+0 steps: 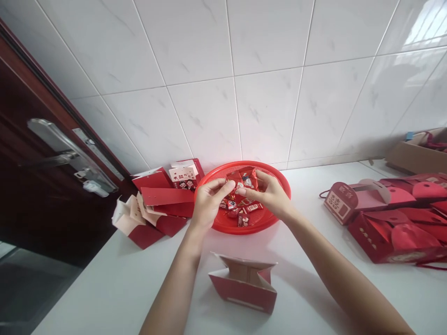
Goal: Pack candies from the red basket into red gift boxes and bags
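Observation:
Above the red plastic basket, my left hand and my right hand pinch a shiny red candy packet between them. Thumbs lie on its front, and the fingers are partly hidden behind it. Several small wrapped candies lie in the basket below. Nearer to me, between my forearms, an open red paper box stands upright on the white table, its brown inside showing and no contents visible.
Several open red boxes cluster left of the basket beside a dark door. Closed red gift boxes with cord handles stand on the right. A brown cardboard box is behind them, against the tiled wall.

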Action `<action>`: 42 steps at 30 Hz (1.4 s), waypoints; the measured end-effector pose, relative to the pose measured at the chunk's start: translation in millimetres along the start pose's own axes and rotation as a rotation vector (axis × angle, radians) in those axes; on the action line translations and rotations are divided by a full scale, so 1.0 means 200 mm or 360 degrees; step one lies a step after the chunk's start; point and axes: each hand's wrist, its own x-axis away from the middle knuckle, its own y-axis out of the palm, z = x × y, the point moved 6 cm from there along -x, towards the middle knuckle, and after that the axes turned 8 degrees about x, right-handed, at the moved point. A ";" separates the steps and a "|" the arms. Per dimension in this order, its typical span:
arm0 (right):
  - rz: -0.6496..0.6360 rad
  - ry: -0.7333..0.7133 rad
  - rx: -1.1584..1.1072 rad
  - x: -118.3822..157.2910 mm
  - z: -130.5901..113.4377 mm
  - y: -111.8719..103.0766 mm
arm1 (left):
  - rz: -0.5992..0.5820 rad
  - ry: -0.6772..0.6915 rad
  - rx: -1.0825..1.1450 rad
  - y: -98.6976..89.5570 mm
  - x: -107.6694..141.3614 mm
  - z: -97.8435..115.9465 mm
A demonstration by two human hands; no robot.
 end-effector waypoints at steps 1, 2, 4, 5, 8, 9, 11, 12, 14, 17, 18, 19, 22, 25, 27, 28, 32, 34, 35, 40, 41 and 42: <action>-0.0037 0.0018 -0.0069 0.01 -0.01 0.00 | 0.0011 0.0012 0.0032 0.00 0.00 0.01; -0.0071 0.0034 -0.0128 0.01 -0.01 0.01 | 0.0026 0.0027 0.0080 0.00 0.01 0.03; -0.0107 0.0060 -0.0201 0.03 -0.03 0.00 | 0.0072 0.0065 0.0212 0.00 0.01 0.07; -0.0105 0.0073 -0.0213 0.04 -0.04 0.00 | 0.0099 0.0089 0.0281 -0.01 0.01 0.10; -0.0073 0.0083 -0.0238 0.09 -0.08 -0.01 | 0.0150 0.0167 0.0405 -0.04 0.03 0.20; -0.0069 0.0075 -0.0253 0.11 -0.10 -0.02 | 0.0146 0.0191 0.0410 -0.05 0.04 0.23; -0.0085 0.0066 -0.0263 0.17 -0.15 -0.02 | 0.0129 0.0239 0.0387 -0.07 0.06 0.31; -0.0098 0.0066 -0.0246 0.19 -0.17 -0.02 | 0.0122 0.0263 0.0368 -0.08 0.08 0.35; -0.0124 0.0048 -0.0180 0.25 -0.22 -0.01 | 0.0107 0.0296 0.0326 -0.09 0.12 0.42; -0.0215 -0.0014 -0.0114 0.34 -0.31 0.03 | 0.0003 0.0289 0.0225 -0.08 0.19 0.50; -0.0264 -0.0023 -0.0090 0.36 -0.33 0.05 | -0.0058 0.0281 0.0173 -0.08 0.22 0.51; -0.0313 -0.0021 -0.0047 0.38 -0.35 0.07 | -0.0128 0.0276 0.0118 -0.07 0.24 0.53; -0.0396 -0.0020 0.0194 0.43 -0.39 0.11 | -0.0325 0.0244 -0.0057 -0.05 0.32 0.57; -0.0390 -0.0075 0.0428 0.46 -0.40 0.14 | -0.0547 0.0189 -0.0286 -0.05 0.40 0.59; -0.0365 -0.0120 0.0543 0.47 -0.41 0.15 | -0.0756 0.0193 -0.0513 -0.02 0.46 0.60; -0.0342 -0.0147 0.0599 0.47 -0.41 0.15 | -0.0876 0.0209 -0.0631 0.00 0.50 0.60; -0.0191 -0.0234 0.0738 0.48 -0.42 0.15 | -0.1265 0.0272 -0.1066 0.09 0.61 0.56; -0.0096 -0.0232 0.0776 0.49 -0.43 0.14 | -0.1331 0.0287 -0.1248 0.11 0.62 0.53; -0.0052 -0.0228 0.0798 0.50 -0.44 0.13 | -0.1335 0.0282 -0.1319 0.11 0.62 0.52; 0.0063 -0.0234 0.0799 0.53 -0.48 0.11 | -0.1267 0.0142 -0.1461 0.08 0.57 0.45; 0.0063 -0.0244 0.0777 0.54 -0.48 0.11 | -0.1271 0.0113 -0.1466 0.08 0.56 0.43; 0.0056 -0.0245 0.0766 0.54 -0.48 0.12 | -0.1281 0.0094 -0.1463 0.08 0.55 0.42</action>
